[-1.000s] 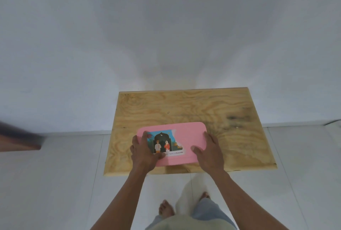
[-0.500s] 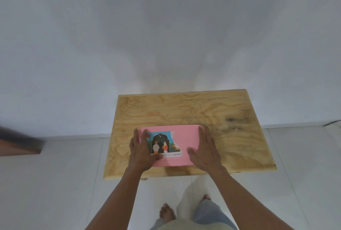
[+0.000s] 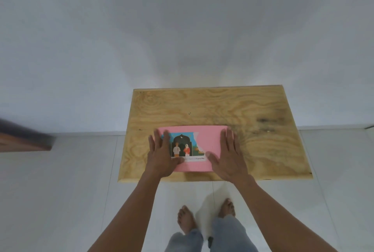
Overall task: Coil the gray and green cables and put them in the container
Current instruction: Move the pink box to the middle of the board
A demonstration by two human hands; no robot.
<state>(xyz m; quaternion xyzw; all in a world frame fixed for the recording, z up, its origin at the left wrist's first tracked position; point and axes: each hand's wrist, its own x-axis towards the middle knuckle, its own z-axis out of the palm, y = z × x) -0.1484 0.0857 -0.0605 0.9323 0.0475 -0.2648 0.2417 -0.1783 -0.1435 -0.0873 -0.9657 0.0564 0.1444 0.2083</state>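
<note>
A pink container (image 3: 210, 142) with a closed lid and a picture sticker stands near the front edge of the wooden table (image 3: 263, 146). My left hand (image 3: 160, 156) lies flat on the lid's left end, fingers straight and apart, thumb on the sticker. My right hand (image 3: 228, 156) lies flat on the lid's right end, fingers extended. Neither hand curls around anything. No gray or green cable shows anywhere; the lid hides the inside of the container.
The table stands against a white wall on a white tiled floor. A blurred brown and dark edge (image 3: 22, 142) juts in at the left. My bare feet (image 3: 186, 219) are on the floor just in front of the table.
Both hands went from curling around the container's ends to lying flat on its lid with straight fingers. The container has barely moved.
</note>
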